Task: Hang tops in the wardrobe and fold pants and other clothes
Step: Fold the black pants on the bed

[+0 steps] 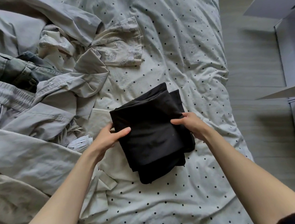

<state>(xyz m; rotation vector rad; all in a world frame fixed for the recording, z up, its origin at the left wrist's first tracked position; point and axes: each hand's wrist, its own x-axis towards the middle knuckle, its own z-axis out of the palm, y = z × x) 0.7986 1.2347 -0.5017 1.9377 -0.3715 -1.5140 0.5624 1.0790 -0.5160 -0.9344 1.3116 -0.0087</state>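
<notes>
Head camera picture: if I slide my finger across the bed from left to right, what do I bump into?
Heap of grey clothes → left hand → folded black garment → right hand → white shelf unit.

Black folded garment [150, 133], white duvet [182, 55] with dark dots, pale grey clothes [41, 110], faded denim [23, 71]

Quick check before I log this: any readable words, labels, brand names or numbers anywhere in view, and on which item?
None readable.
Cream printed garment: small drawn motifs, too small and blurred to read as text.
Folded black garment, gripped by the left hand and right hand: no label showing.
</notes>
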